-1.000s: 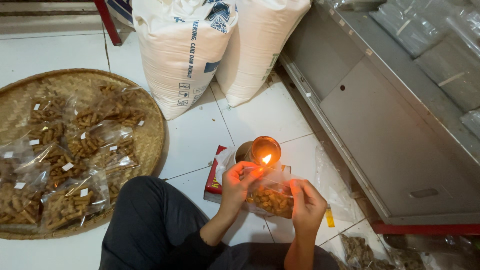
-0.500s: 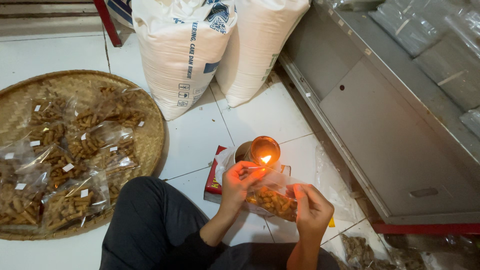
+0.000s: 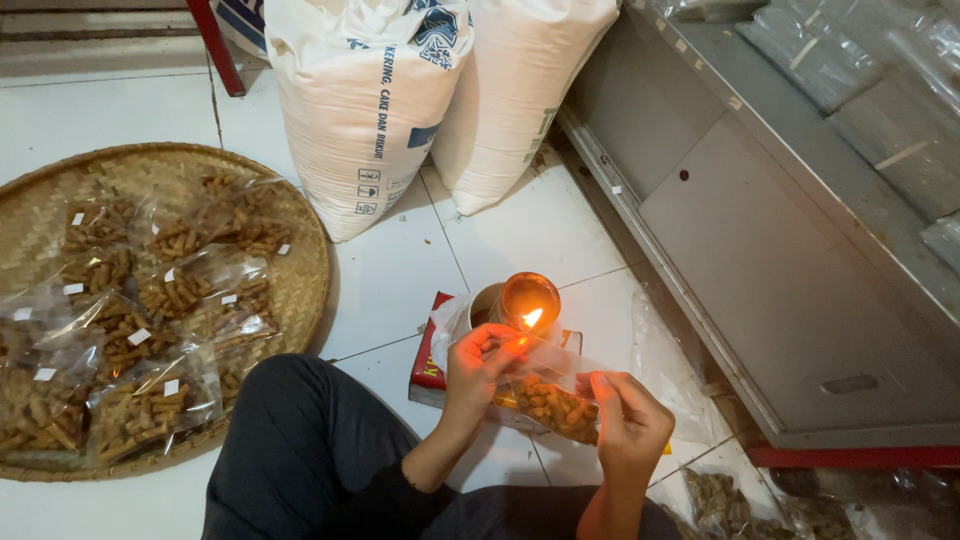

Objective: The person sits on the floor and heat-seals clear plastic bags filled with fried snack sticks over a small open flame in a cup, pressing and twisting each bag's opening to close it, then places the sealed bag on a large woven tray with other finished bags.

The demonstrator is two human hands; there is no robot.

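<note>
Two hands low in the frame's centre: left hand (image 3: 478, 362) and right hand (image 3: 628, 422), fingers of each pinched shut on a clear snack bag (image 3: 553, 398), its upper edge held just beside the flame of a lit candle (image 3: 528, 303) on a red box (image 3: 432, 358). Filled bags on a woven tray (image 3: 305, 262) at left; white sacks (image 3: 365, 110) at top.

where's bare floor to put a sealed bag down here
Bare white tiles lie between the woven tray, the sacks and the candle. Crowded: the tray's snack bags, and both hands on the bag.
</note>
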